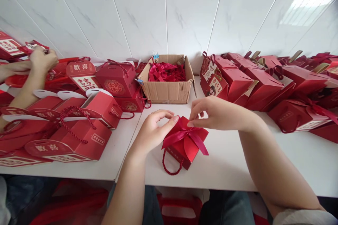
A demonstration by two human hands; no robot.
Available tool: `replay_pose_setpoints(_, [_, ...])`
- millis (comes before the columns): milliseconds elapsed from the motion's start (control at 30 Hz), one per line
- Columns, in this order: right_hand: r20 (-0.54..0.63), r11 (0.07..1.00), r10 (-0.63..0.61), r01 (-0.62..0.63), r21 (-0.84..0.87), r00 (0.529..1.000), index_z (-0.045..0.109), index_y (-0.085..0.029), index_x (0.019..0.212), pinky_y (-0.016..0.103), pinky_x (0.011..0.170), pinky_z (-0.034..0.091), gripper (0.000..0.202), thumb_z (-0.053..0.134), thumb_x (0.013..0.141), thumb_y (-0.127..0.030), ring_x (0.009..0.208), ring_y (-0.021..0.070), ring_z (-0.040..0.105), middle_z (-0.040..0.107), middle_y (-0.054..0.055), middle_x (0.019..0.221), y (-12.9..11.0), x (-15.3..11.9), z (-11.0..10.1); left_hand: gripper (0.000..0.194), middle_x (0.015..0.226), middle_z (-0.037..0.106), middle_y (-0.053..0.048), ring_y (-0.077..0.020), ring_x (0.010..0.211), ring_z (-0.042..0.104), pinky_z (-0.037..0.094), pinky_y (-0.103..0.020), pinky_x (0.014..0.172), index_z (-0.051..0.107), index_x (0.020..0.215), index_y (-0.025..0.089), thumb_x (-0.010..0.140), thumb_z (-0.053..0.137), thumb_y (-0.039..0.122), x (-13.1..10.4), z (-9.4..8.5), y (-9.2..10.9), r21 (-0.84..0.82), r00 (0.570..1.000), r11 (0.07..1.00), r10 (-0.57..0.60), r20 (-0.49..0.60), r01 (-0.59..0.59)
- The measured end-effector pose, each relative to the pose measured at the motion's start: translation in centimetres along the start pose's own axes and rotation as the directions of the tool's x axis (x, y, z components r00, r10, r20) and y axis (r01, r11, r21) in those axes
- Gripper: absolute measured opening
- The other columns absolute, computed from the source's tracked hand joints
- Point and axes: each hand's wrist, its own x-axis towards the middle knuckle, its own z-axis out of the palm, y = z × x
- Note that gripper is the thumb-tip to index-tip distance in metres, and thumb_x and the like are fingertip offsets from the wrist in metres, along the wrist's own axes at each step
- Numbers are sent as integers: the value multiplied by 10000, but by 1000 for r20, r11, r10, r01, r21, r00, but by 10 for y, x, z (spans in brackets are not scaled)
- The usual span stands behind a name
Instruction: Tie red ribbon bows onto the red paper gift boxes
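In the head view, we work on one small red box that stands on the white table, near its front edge and between our two hands. Our left hand touches the left side of the bow, with thumb and forefinger curved toward each other and nearly closed; whether they really hold a ribbon end we cannot tell. Our right hand comes from the right, and its fingers pinch the ribbon at the knot on top of the box.

We judge that the step in hand is the tying or tidying of the bow, and the box is already closed. The next move probably needs a gentle pull on both loops, evenly, while the box stays still on the table.

The box sits turned like a diamond, with one corner toward us and one toward the wall. Its long axis seems to go from the near left to the far right, but the box is almost square, so this is not sure. The cord handle hangs from the near left side, and one ribbon tail points to the near right.

Behind it stands a carton full of red ribbons. Finished boxes lie at the right, more boxes at the left, where another person's hand works.
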Motion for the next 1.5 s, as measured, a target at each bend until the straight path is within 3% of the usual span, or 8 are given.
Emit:
replay_pose_setpoints(233, [-22,975,88,-90,-203,996,637,-182,601,285,607,351,279,596,817,-353,717,196,560,623,74,709,-15,8,23,163,909,700,-34,-205,920,630,457,-309,859,656,788,202,834,602,348,1,13,1,-47,994,997,49,-103,-54])
replay_pose_setpoints(433, [27,970,32,-24,-242,999,626,-180,608,280,617,343,236,609,803,-313,700,185,549,609,63,693,-17,9,23,147,843,688,-33,-203,864,630,466,-313,819,647,722,196,816,604,301,2,18,-2,1,973,994,111,-202,-113])
replay_pose_setpoints(833, [115,977,-76,97,-191,990,640,-178,621,278,638,356,175,588,778,-235,682,158,543,632,44,714,-10,13,23,139,831,675,-33,-201,854,630,468,-308,811,640,703,193,808,607,277,4,22,-4,31,962,992,127,-242,-123])
replay_pose_setpoints(933, [108,990,-53,66,-125,993,664,-182,669,276,635,365,202,600,801,-320,693,160,552,649,46,745,-8,11,19,164,833,687,-26,-201,845,629,457,-309,804,641,735,197,830,588,321,1,19,0,31,978,997,72,-195,-67])
replay_pose_setpoints(1133, [-91,994,98,-94,51,991,614,-182,815,265,595,362,414,463,883,-562,640,139,491,574,8,711,10,-10,3,241,785,658,-1,-168,748,600,436,-272,701,590,777,208,900,493,391,-9,16,8,16,985,999,51,-165,-49])
replay_pose_setpoints(1233, [-42,979,169,-163,120,985,574,-176,810,263,570,357,482,391,897,-613,614,136,472,539,3,687,27,-25,11,265,687,598,16,-142,621,544,398,-251,603,540,773,211,927,439,402,-12,22,9,51,984,997,69,-164,-62])
replay_pose_setpoints(1367, [-11,942,-20,23,335,1000,569,-174,887,275,677,428,423,696,733,-547,726,153,527,592,28,819,54,-34,37,269,631,561,24,-137,560,501,357,-255,574,494,754,212,942,399,379,-13,30,11,181,975,982,88,-204,-50])
replay_pose_setpoints(1500, [-173,853,-26,112,509,985,519,-180,771,263,611,389,293,646,825,-438,645,122,466,522,-1,707,67,-32,56,247,589,538,29,-134,519,469,312,-253,543,475,757,212,942,395,354,-12,35,11,291,957,956,111,-267,-30])
